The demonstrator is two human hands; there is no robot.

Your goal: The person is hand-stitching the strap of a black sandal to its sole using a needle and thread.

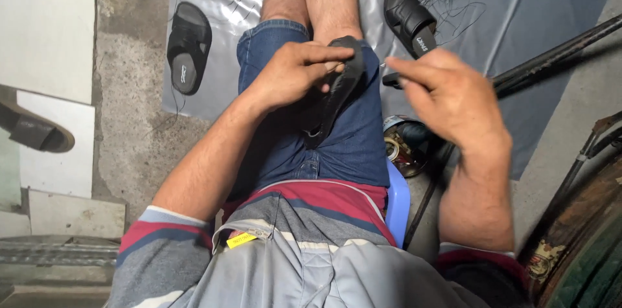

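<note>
I sit on a blue stool (397, 201) with a black sandal (340, 91) resting edge-up on my lap. My left hand (295, 71) grips the sandal near its top, thumb and fingers closed over the strap. My right hand (450, 97) hovers just right of the sandal, fingers pinched together on a thin needle-like tool (383, 64) pointing at the sandal; the tool is small and hard to make out.
Several black sandals lie on a grey plastic sheet (531, 16), one at the left (188, 45) and one at the right (409, 20), among loose black threads. Another sandal (35, 132) sits on the tiles at left. A dark metal bar (557, 55) crosses the right side.
</note>
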